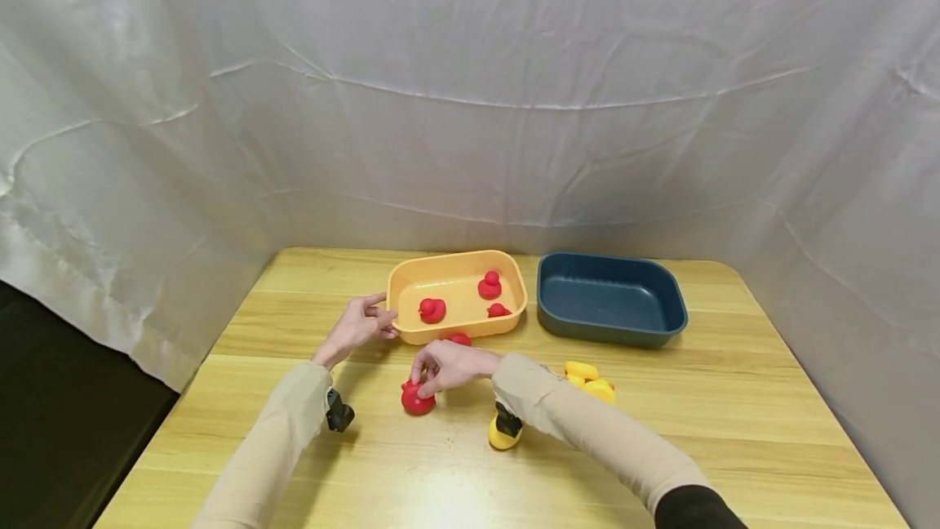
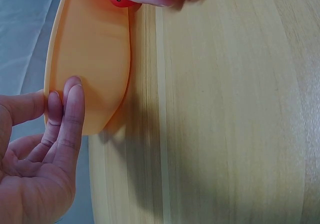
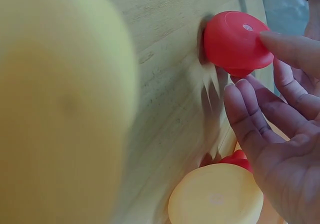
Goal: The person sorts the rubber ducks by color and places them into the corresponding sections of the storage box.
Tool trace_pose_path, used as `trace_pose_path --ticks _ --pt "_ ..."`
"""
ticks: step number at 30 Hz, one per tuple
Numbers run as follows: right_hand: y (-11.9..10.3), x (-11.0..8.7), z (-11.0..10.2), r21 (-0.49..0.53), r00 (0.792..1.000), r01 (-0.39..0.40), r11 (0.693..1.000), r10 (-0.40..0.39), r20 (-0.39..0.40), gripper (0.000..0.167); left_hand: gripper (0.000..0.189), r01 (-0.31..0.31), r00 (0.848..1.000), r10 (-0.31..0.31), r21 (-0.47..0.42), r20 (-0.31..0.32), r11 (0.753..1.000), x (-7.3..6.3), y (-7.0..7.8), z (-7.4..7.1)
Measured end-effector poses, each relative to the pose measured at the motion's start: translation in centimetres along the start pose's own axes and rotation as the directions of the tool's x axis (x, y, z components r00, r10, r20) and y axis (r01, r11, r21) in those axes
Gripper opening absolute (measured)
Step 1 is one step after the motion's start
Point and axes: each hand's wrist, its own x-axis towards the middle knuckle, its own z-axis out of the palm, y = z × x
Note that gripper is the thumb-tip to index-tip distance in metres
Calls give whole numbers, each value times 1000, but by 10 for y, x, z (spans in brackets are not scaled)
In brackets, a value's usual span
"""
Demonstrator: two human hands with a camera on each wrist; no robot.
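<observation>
So we've got the right hand (image 1: 454,363) pinching a red rubber duck (image 1: 417,403) between thumb and fingers, low and a bit left of centre in the head view. The left hand (image 1: 358,326) is holding the left end of the orange tray (image 1: 458,299), thumb on one side of the wall and fingers on the other, as we see in the left wrist shot. Inside that tray we count three more red ducks (image 1: 432,311), and another red toy (image 1: 460,339) peeks out just below its front edge, partly behind the right hand. The dark blue tray (image 1: 609,304) is right of centre. Below it we see a clump of yellow toys (image 1: 600,389) next to the right sleeve (image 1: 580,419), plus another yellow toy (image 1: 503,438) at lower centre, partly hidden by the wrist camera (image 1: 507,419).
</observation>
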Motion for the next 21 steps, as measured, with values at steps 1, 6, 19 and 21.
trace_pose_path --ticks 1,6,19,21 --pt "0 0 0 -1 1000 -1 1000 1 0 12 63 0 1000 0 2 0 1000 0 0 0" --pt "0 0 0 -6 1000 -4 1000 4 4 13 63 1 1000 -1 4 -5 1000 0 0 0" --pt "-2 -1 0 42 1000 7 999 -7 2 19 62 -2 1000 2 -3 -5 1000 -1 1 0" --pt "-2 -1 -1 49 1000 11 999 -10 -8 20 62 -4 1000 4 -2 -4 1000 -1 0 0"
